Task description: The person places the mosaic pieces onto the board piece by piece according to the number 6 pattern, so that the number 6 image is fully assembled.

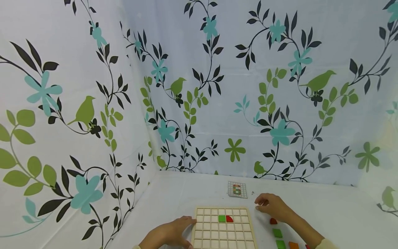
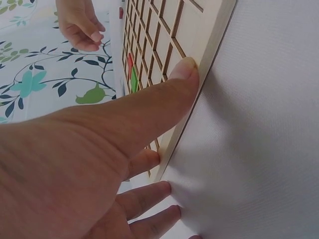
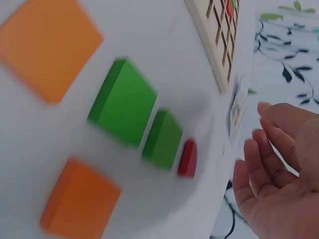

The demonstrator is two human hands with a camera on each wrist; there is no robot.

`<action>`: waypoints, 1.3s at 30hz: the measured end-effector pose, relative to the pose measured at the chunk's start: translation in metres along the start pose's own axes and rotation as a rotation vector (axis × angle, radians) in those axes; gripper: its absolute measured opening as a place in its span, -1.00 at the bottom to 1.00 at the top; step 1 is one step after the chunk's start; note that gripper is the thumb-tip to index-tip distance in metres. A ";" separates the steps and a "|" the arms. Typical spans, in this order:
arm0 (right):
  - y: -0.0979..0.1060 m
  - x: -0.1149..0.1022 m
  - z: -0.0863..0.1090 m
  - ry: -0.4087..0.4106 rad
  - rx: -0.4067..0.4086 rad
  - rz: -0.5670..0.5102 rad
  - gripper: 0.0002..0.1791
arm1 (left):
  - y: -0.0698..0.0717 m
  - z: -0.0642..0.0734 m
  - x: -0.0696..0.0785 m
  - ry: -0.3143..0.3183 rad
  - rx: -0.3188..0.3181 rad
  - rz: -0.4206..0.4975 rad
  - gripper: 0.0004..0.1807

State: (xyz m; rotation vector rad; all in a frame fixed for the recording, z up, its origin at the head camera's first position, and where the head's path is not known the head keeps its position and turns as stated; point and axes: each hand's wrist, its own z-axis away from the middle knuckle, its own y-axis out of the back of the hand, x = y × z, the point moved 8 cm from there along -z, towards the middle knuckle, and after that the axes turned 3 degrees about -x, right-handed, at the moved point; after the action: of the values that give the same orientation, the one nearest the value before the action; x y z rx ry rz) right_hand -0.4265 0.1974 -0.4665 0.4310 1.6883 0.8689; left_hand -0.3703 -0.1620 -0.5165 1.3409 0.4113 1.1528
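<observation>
A light wooden grid board lies on the table. One green square tile and, right beside it, a red quarter-round tile occupy two of its cells. My left hand steadies the board's left side, its thumb resting on the rim and the other fingers spread along the edge. Beyond the board's right side my right hand hovers above the table, fingers loosely bent, holding nothing. Below it lie a red tile, two green tiles and orange tiles.
Behind the board lies a small gridded card with a coloured pattern. A further red piece shows at the bottom edge, partly covered by the right sleeve. Hanging cloth printed with birds and leaves encloses the white table.
</observation>
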 end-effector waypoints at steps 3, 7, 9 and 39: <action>0.009 0.021 0.003 -0.086 0.012 -0.002 -0.80 | 0.000 0.001 0.001 -0.017 -0.007 -0.024 -0.08; 0.016 0.043 0.010 -0.150 -0.026 -0.026 -0.70 | 0.011 0.010 0.015 0.018 -0.004 0.015 -0.12; 0.017 0.053 0.014 -0.172 -0.060 -0.048 -0.66 | 0.016 0.015 0.021 0.036 0.005 0.032 -0.14; 0.008 0.071 0.035 -0.072 -0.208 -0.068 -0.65 | 0.009 0.007 0.011 -0.010 -0.028 0.069 -0.12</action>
State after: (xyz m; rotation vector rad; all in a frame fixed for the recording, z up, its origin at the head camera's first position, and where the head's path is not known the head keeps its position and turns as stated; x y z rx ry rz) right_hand -0.4162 0.2618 -0.5114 0.2589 1.5201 0.9561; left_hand -0.3635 -0.1587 -0.5025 1.3445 0.3429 1.2048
